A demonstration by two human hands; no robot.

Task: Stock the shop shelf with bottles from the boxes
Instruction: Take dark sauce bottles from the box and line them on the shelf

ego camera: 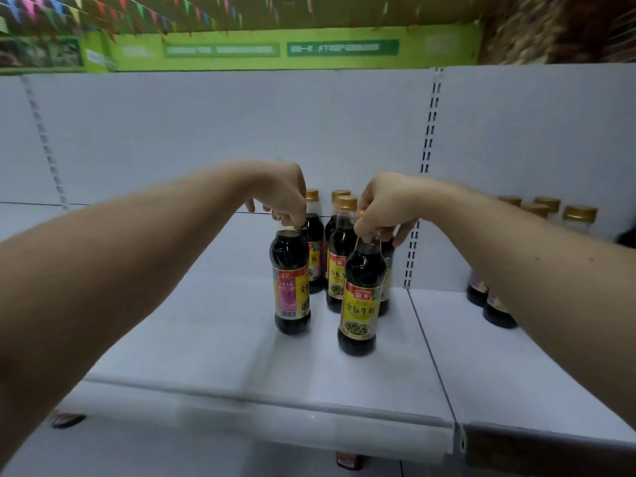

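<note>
holding l bottle (292, 280), r bottle (359, 297), at shelf (223, 346)

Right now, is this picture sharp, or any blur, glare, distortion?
Head view: the green banner is blurred; the label on the front right bottle reads sharp; small highlights on the front left bottle, no harsh glare; the wide lens slants the slotted uprights.

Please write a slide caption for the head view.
Left hand grips left bottle, right hand grips right bottle, both upright on the shelf.
</note>
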